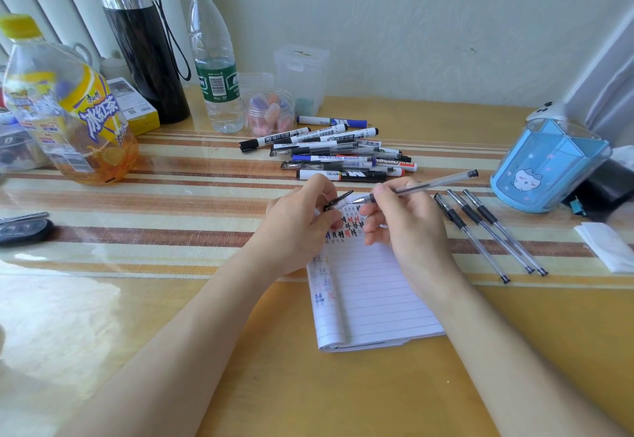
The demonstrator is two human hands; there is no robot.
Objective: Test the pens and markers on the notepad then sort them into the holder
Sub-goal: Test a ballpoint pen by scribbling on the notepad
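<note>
Right hand [401, 217] grasps clear pen [425, 185] near tip, tip pointing left above top of notepad [370, 292]. Left hand [302, 217] pinches black cap [338, 200] just beside pen tip. Pile of markers [329, 153] behind hands. Three pens [487, 227] right of notepad. Blue holder [549, 165] at far right, near wall

Both hands meet above the top of the lined notepad [374, 285], which lies on the table [240, 351] beneath them. The right hand [408, 220] pinches a clear gel pen [422, 187], tip pointing toward the left hand [302, 220], whose fingers hold the black pen cap [338, 200]. Just beyond the hands lies a pile of pens and markers [336, 153]. Three capped pens [490, 230] lie beside the right hand, with the blue holder [545, 169] farther out.
</note>
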